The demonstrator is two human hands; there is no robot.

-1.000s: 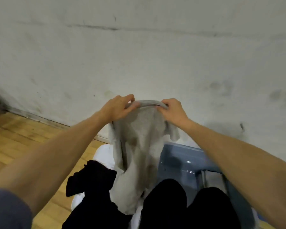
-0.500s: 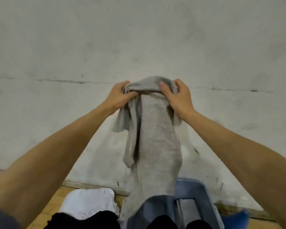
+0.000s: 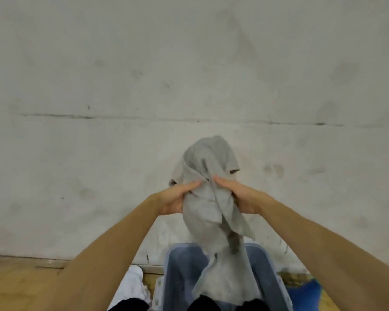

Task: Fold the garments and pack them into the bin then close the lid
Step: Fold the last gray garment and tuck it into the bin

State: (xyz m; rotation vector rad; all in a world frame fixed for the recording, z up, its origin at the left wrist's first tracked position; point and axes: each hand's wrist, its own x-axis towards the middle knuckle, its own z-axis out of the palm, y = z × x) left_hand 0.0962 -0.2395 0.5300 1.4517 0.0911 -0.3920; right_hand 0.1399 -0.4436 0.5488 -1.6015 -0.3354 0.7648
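Note:
A grey garment [image 3: 208, 212] hangs bunched in the air in front of the wall. My left hand [image 3: 176, 198] grips its left side and my right hand [image 3: 236, 194] grips its right side, thumbs nearly meeting at the middle. Part of the cloth billows above the hands; the rest droops into the open blue bin [image 3: 180, 272] below. A white garment [image 3: 133, 283] lies on the floor left of the bin. Dark cloth [image 3: 130, 305] shows at the bottom edge.
A stained pale wall [image 3: 189, 75] fills most of the view, close behind the bin. Wooden floor [image 3: 14, 283] runs along the bottom left. A blue object [image 3: 305, 292] lies on the floor right of the bin.
Both hands have dropped lower and shifted their grip down the grey garment, so its top now puffs above them. The view has tilted down a little, showing more of the bin.

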